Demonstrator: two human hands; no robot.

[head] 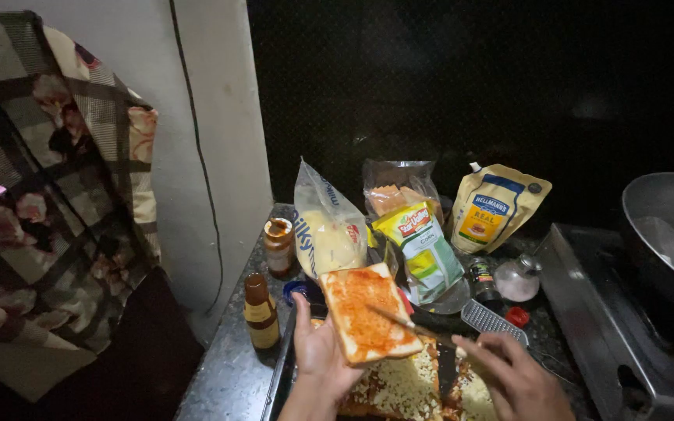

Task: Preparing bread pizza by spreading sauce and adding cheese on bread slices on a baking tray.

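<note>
Dim kitchen: pale wall (220, 117) at ten o'clock, black cable (200, 164) hanging down it, darkness at twelve, speckled counter (224, 382) below.

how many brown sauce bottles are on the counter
2. One brown bottle stands at the counter's left edge, beside the left hand. The other bottle stands behind it, next to the bread bag. More may be hidden behind the packets.

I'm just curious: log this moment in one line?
left hand: holds sauced bread slice | right hand: knife on slice | below: tray
</note>
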